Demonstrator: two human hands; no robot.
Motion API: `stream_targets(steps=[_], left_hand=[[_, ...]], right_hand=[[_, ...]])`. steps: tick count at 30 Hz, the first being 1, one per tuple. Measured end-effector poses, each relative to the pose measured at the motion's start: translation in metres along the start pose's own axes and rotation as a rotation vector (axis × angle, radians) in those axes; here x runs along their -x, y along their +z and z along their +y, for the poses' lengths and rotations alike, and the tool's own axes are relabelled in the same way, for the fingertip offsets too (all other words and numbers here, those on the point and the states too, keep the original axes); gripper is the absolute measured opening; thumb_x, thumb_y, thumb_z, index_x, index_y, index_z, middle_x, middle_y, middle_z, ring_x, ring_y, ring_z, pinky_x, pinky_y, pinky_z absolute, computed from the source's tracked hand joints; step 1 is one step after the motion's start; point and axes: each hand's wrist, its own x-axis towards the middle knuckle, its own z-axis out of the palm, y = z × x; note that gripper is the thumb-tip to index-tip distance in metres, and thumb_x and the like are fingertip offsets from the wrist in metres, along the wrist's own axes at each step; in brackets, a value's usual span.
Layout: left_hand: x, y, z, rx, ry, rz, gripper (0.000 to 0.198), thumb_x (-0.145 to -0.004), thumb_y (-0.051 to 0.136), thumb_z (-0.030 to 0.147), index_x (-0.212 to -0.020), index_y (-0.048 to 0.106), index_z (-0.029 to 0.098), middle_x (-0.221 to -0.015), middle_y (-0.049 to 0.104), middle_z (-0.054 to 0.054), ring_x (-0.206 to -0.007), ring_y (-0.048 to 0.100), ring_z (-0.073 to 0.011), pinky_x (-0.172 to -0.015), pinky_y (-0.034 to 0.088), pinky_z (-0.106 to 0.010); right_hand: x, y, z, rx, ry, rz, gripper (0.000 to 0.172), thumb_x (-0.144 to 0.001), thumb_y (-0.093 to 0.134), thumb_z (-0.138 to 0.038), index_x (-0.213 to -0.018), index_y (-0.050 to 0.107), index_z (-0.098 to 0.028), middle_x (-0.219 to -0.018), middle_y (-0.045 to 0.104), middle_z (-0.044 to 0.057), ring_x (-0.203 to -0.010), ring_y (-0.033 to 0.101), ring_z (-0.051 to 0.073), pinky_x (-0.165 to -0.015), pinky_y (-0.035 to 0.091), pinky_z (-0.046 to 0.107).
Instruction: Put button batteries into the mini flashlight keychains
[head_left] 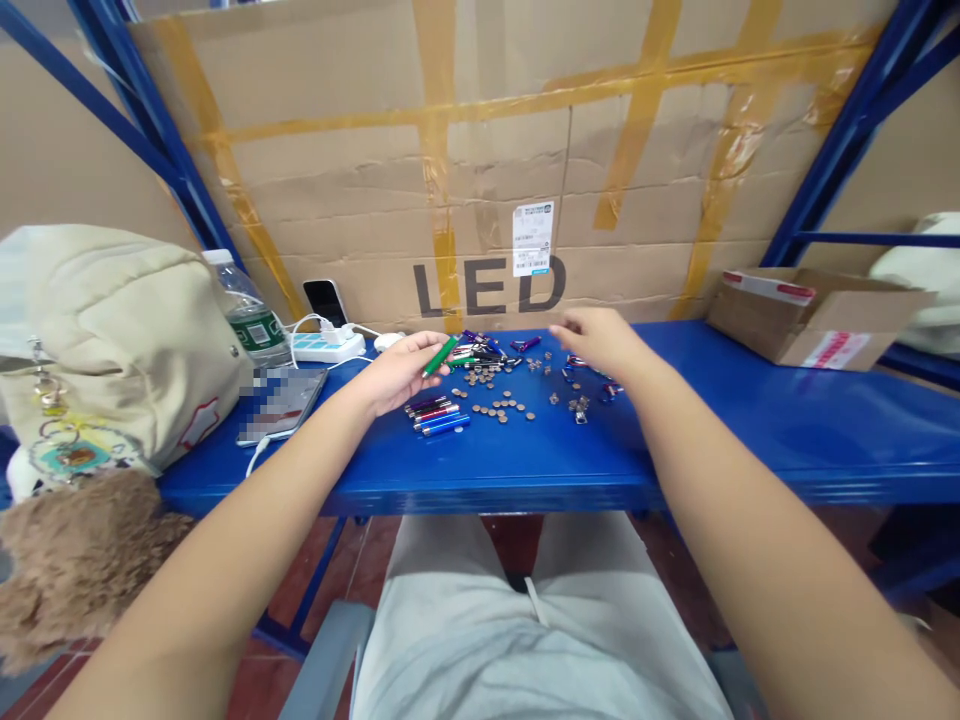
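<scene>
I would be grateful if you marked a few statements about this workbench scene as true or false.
1. The left hand holds a green tube. True.
2. The right hand grips a red tube. False: it reaches, fingers extended, over the loose parts, with no red tube in it.
3. A water bottle stands at the left end of the blue shelf. True.
4. The cardboard sheet behind reads "LCD". False: it reads "LED".
5. The small box sits at the left. False: it sits at the right.
</scene>
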Motion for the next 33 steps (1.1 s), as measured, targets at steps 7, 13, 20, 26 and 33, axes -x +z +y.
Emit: stream_targets(steps=[7,13,20,26,33], left_hand=[[-0.008,-0.007,0.001,0.251,-0.246,0.215,0.015,-0.097,0.043,0.013,-0.104,0.057,0.014,-0.064,0.05,0.002,-0.038,0.043,-0.0026,-0.031,0.023,-0.01],[-0.007,-0.011,0.006,0.318,-0.256,0.264,0.041,-0.1,0.035,0.045,-0.099,0.058,0.012,-0.054,0.042,0.003,-0.036,0.041,-0.0048,-0.03,0.026,-0.01],[-0.007,-0.01,0.004,0.285,-0.197,0.288,0.045,-0.098,0.034,0.053,-0.091,0.055,0.014,-0.049,0.034,0.007,-0.033,0.032,-0.0041,-0.031,0.025,-0.011],[-0.007,-0.013,0.003,0.25,-0.042,0.292,0.048,-0.093,0.039,0.061,-0.084,0.052,0.016,-0.049,0.03,0.008,-0.034,0.03,-0.0038,-0.032,0.021,-0.011],[-0.015,-0.022,0.005,0.242,-0.028,0.491,0.046,-0.097,0.032,0.058,-0.081,0.049,0.018,-0.046,0.033,0.008,-0.034,0.031,-0.0053,-0.034,0.028,-0.013]], right_hand=[[-0.004,-0.011,0.031,0.139,0.245,0.04,0.025,-0.089,0.048,-0.028,-0.08,0.068,-0.018,-0.086,0.072,0.009,-0.083,0.064,0.024,-0.073,0.043,0.032],[-0.004,-0.015,0.033,0.14,0.306,-0.012,0.025,-0.088,0.05,-0.029,-0.076,0.068,-0.017,-0.085,0.073,0.009,-0.083,0.065,0.023,-0.073,0.044,0.031],[-0.003,-0.016,0.037,0.107,0.308,-0.059,0.027,-0.088,0.051,-0.032,-0.072,0.068,-0.017,-0.078,0.073,0.007,-0.077,0.066,0.021,-0.071,0.046,0.03],[-0.001,-0.023,0.045,0.193,0.417,-0.233,0.028,-0.085,0.054,-0.036,-0.072,0.071,-0.017,-0.079,0.073,0.01,-0.079,0.067,0.025,-0.073,0.049,0.033],[0.013,-0.036,0.066,0.132,0.451,-0.382,0.015,-0.074,0.064,-0.017,-0.083,0.075,-0.02,-0.087,0.074,0.004,-0.074,0.064,0.019,-0.064,0.049,0.028]])
